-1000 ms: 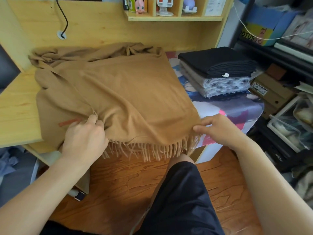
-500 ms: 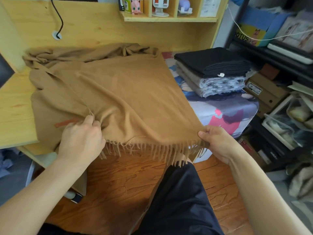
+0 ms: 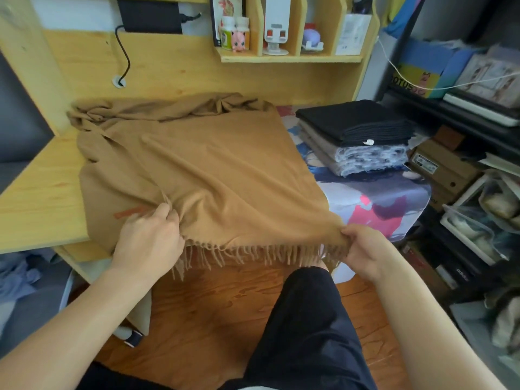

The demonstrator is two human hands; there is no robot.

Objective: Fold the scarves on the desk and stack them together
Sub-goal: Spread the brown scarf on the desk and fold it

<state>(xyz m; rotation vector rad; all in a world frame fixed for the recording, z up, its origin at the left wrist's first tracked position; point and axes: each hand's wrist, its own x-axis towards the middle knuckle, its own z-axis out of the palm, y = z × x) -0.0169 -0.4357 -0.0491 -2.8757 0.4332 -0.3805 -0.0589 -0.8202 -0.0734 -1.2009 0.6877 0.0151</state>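
Note:
A large camel-brown scarf [image 3: 213, 170] with a fringed near edge is spread over the wooden desk [image 3: 36, 198], its far end bunched against the back panel. My left hand [image 3: 146, 243] grips the fringed edge near its left corner. My right hand [image 3: 365, 249] pinches the right corner of that edge, lifted off the desk front. On the desk's right side sits a stack of folded scarves [image 3: 357, 136]: a black one on top, beige and grey-white ones below.
A printed desk mat [image 3: 377, 204] covers the desk's right part under the stack. A small shelf [image 3: 289, 57] with figurines hangs on the back panel. A dark rack with boxes [image 3: 444, 170] and bags stands to the right. My knee [image 3: 306, 305] is below the desk edge.
My right hand has closed on the scarf's right corner and pulled it toward me and to the right, stretching the fringed edge. My left hand has kept its grip.

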